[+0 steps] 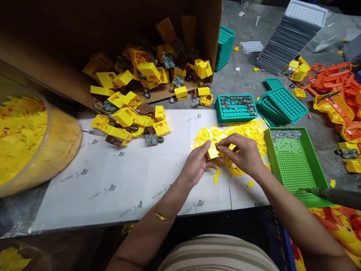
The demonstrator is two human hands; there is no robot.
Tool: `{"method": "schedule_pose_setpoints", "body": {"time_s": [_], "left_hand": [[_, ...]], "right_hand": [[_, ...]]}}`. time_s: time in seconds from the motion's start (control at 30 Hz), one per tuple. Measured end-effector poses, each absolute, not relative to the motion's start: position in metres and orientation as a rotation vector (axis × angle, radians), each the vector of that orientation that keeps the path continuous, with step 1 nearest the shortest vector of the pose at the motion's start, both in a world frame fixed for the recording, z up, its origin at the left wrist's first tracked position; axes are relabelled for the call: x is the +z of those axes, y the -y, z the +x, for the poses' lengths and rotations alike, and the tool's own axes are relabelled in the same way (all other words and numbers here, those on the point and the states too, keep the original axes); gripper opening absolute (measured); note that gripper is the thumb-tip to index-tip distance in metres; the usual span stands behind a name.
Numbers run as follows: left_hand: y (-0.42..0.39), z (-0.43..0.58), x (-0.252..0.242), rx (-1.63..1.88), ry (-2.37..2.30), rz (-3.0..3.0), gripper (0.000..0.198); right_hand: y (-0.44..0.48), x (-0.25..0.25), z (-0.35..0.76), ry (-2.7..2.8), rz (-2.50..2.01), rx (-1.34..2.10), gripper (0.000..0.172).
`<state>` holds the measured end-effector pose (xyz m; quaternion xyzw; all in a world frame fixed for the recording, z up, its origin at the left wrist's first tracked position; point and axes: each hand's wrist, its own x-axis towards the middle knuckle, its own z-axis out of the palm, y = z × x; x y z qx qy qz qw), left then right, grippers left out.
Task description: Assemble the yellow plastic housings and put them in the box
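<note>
My left hand (pixel 196 162) holds a small yellow plastic box (pixel 213 151) just above the white sheet (pixel 135 177). My right hand (pixel 244 154) meets it from the right, its fingertips pinched on the box's top edge; what they pinch is too small to make out. Both hands hover over a heap of small flat yellow plastic pieces (pixel 242 131). A gold bangle (pixel 163 215) is on my left wrist.
A tipped cardboard box (pixel 84 49) spills yellow housings (pixel 132 116) at the back left. A teal tray with metal parts (pixel 235 107), a green tray with screws (pixel 295 165), a screwdriver (pixel 335 195), a tub of yellow pieces (pixel 31 139), and orange toy parts (pixel 335 90) surround me.
</note>
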<state>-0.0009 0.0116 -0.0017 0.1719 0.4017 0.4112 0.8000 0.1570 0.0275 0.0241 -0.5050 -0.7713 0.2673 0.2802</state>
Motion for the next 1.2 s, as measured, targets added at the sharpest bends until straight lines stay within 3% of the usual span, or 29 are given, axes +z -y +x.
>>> {"method": "schedule_pose_setpoints", "body": {"time_s": [0.5, 0.73, 0.93, 1.07, 1.2], "left_hand": [[-0.003, 0.004, -0.005, 0.936, -1.090, 0.654, 0.049], [0.005, 0.004, -0.004, 0.932, -1.059, 0.859, 0.044], [0.008, 0.004, 0.003, 0.895, -0.979, 0.871, 0.044], [0.010, 0.008, 0.003, 0.887, -0.974, 0.820, 0.045], [0.002, 0.010, -0.001, 0.947, -0.952, 0.523, 0.044]], "right_hand": [[-0.032, 0.036, 0.161, 2.483, -1.416, 0.546, 0.013], [-0.036, 0.043, 0.171, 2.187, -1.403, 1.050, 0.009], [-0.045, 0.037, 0.178, 1.818, -1.352, 1.717, 0.032], [-0.049, 0.035, 0.180, 1.802, -1.289, 1.805, 0.028], [-0.045, 0.026, 0.174, 1.741, -1.307, 1.653, 0.031]]}}
